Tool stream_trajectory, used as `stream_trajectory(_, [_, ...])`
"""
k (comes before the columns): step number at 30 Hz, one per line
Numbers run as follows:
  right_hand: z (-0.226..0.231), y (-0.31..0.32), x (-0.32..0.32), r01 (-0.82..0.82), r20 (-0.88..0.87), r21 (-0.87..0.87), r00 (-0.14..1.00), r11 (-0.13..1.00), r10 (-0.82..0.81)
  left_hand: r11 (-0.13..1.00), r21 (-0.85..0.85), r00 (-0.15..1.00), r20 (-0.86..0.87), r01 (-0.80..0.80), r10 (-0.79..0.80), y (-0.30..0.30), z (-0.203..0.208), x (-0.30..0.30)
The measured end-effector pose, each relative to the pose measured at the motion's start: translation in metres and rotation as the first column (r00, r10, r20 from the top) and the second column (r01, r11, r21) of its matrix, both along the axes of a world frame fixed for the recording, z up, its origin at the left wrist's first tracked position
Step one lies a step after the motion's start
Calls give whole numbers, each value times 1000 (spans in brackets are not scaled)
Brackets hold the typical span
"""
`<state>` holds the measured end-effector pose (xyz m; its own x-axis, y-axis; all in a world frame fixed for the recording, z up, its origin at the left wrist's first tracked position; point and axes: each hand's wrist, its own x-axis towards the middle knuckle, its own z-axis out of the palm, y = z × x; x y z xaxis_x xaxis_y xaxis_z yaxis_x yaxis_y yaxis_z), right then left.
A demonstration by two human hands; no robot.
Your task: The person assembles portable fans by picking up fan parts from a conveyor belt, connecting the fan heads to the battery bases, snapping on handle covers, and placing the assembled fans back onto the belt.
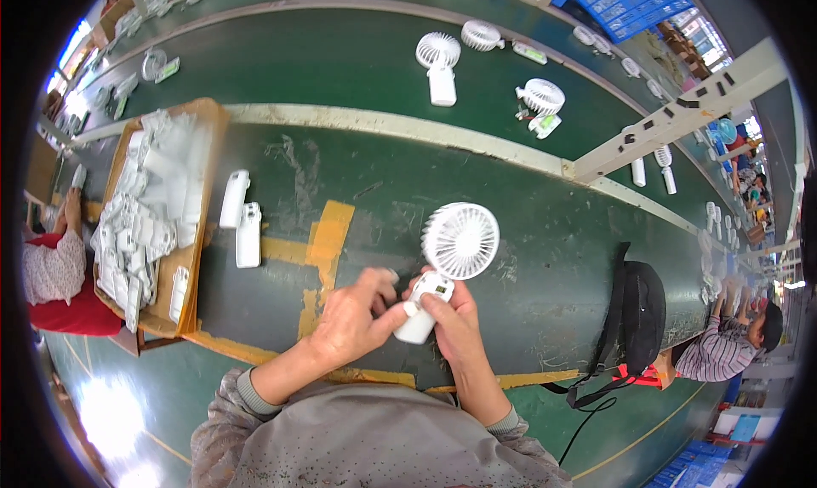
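Observation:
A white handheld fan (461, 241) is tilted over the workbench in front of me, its round grille pointing away and to the right. My right hand (459, 319) is closed around its handle, with the thumb on the front. The handle's upper part shows a recess with a small dark green piece inside. My left hand (351, 314) is at the handle's left side, its thumb against a small white part there. Its other fingers are curled and smeared by motion, so whether they pinch anything is unclear. Two white handle shells (248, 235) lie on the bench to the left.
A cardboard tray (211, 160) piled with white plastic parts and bags stands at left. A black bag (642, 313) lies at right. Beyond a metal rail, a green belt (340, 58) carries several fans. People sit at both sides. Yellow tape marks the bench (545, 233).

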<state>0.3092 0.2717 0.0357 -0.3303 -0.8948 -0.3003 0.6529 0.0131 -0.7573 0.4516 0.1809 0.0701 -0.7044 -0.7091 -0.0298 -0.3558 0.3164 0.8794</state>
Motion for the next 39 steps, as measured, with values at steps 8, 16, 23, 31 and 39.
stream_trajectory(8, [3,-6,20,-235,-11,-1,972,972,235,909,409,918,-326,-77,224,-31,-14,-37])
stream_trajectory(16, [-8,-11,23,-43,-609,68,790,997,76,972,164,937,-278,-170,211,-18,-8,-48])
stream_trajectory(23, [-3,-15,21,-106,-178,122,976,987,126,977,147,976,-132,-154,174,-29,-15,-45])
stream_trajectory(31, [-8,-18,13,30,-109,220,994,975,-5,960,-255,976,211,114,-60,7,13,-8])
stream_trajectory(39, [-6,-15,12,-1,148,195,989,981,-29,943,-309,942,334,123,-14,19,12,-17])
